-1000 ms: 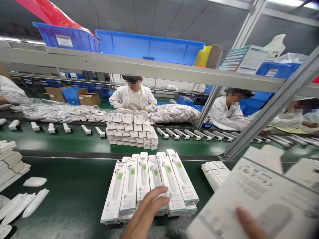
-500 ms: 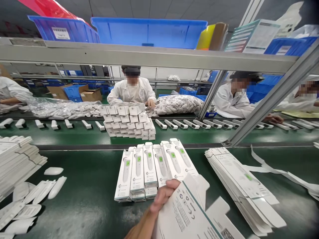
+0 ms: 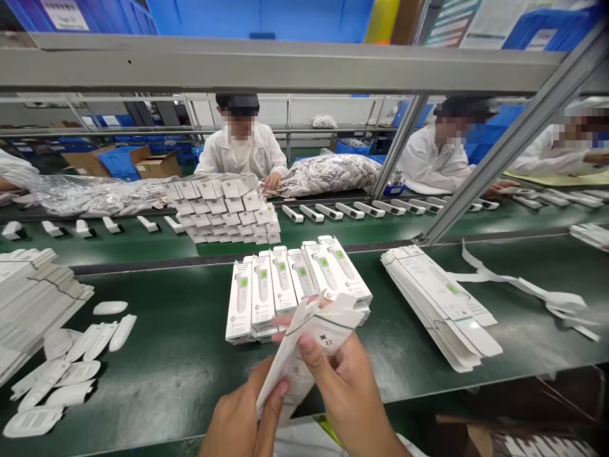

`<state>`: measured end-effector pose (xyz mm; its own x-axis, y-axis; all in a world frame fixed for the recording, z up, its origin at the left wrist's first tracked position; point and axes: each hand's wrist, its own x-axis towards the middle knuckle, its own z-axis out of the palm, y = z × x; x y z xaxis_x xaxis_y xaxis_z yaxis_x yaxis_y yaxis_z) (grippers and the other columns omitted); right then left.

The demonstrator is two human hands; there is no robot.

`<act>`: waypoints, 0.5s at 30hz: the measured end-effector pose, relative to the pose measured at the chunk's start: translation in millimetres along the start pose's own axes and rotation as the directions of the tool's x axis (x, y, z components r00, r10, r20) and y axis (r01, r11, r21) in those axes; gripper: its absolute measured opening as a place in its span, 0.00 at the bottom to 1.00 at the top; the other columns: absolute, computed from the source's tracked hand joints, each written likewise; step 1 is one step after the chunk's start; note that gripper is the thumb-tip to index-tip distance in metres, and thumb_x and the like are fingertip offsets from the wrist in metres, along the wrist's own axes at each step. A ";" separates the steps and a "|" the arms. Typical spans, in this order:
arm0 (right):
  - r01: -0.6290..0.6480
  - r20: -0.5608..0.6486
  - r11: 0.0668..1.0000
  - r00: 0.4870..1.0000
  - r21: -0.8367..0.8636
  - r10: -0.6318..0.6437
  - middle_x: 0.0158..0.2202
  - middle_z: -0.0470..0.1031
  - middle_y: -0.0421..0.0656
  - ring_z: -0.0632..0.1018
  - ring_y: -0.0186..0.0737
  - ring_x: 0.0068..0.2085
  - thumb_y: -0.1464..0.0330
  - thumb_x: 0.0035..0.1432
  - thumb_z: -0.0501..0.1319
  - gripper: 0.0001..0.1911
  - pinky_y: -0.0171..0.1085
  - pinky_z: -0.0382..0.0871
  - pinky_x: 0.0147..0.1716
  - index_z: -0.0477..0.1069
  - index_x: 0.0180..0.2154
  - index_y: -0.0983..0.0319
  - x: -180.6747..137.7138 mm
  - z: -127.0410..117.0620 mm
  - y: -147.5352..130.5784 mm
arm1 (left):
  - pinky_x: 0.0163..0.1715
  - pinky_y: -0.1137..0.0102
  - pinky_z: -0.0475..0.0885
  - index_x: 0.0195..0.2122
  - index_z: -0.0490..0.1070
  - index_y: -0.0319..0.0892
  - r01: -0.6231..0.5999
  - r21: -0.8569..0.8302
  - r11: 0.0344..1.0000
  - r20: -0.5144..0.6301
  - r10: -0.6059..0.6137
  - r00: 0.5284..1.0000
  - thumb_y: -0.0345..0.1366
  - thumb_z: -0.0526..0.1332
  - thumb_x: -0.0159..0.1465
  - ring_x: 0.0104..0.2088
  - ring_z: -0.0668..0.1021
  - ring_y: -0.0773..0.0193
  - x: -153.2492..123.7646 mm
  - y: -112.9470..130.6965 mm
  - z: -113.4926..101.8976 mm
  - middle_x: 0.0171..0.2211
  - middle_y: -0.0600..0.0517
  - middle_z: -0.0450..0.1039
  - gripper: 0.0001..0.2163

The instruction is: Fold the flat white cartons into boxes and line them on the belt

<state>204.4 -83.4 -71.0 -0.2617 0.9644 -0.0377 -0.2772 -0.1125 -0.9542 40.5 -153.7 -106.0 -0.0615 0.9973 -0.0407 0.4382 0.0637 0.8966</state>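
Observation:
My left hand [image 3: 240,409] and my right hand [image 3: 349,387] both grip a white printed carton [image 3: 297,362], held tilted above the near edge of the bench. The right thumb presses on its face, while the left thumb lies along its lower edge. Several filled-looking thermometer boxes [image 3: 240,298] stand together just beyond the hands, with a green screen pictured on each. To the right lies a stack of flat cartons [image 3: 432,298]. White plastic covers [image 3: 88,343] are scattered at the left, beside another pile of flat cartons [image 3: 38,304].
A stack of white boxes [image 3: 226,209] stands on the green conveyor [image 3: 209,247], among rows of white thermometers [image 3: 328,211]. A metal shelf beam [image 3: 285,66] and slanted post [image 3: 495,133] cross overhead and right. Paper strips [image 3: 533,289] curl at the right. Co-workers in white [image 3: 266,146] sit opposite.
The carton has turned upright and narrowed, moving left. My right hand has come into view and holds it too. The camera view has tipped downward.

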 end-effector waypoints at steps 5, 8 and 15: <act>0.026 0.047 0.989 0.998 0.146 -0.034 0.63 0.81 0.45 0.82 0.49 0.62 0.49 0.74 0.66 0.22 0.44 0.81 0.59 0.72 0.63 0.48 -6.6 4.6 -7.7 | 0.55 0.60 0.86 0.78 0.61 0.55 0.010 -0.048 0.999 0.099 -0.005 0.995 0.58 0.63 0.74 0.66 0.82 0.42 -13.1 -0.7 -8.2 0.70 0.42 0.76 0.35; 0.016 0.139 0.998 0.990 0.066 -0.025 0.63 0.80 0.44 0.80 0.49 0.63 0.48 0.76 0.63 0.22 0.44 0.76 0.62 0.73 0.64 0.48 -18.8 14.0 -5.3 | 0.60 0.58 0.84 0.78 0.61 0.53 0.055 -0.269 0.962 -0.035 -0.067 0.997 0.62 0.63 0.72 0.71 0.77 0.40 -20.4 11.1 -1.6 0.75 0.43 0.71 0.38; 0.049 0.162 0.999 0.986 -0.012 -0.047 0.56 0.80 0.47 0.82 0.50 0.53 0.40 0.71 0.64 0.32 0.43 0.77 0.54 0.68 0.64 0.52 -39.2 25.8 -2.6 | 0.59 0.61 0.85 0.70 0.71 0.51 0.127 -0.575 0.808 -0.142 -0.252 0.957 0.64 0.68 0.69 0.66 0.82 0.43 -21.7 55.1 16.8 0.67 0.46 0.79 0.35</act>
<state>191.6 -127.1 -59.4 -0.3945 0.9172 0.0555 -0.2786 -0.0619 -0.9584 81.1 -171.2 -63.2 -0.2964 0.9335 -0.2020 -0.1697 0.1567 0.9730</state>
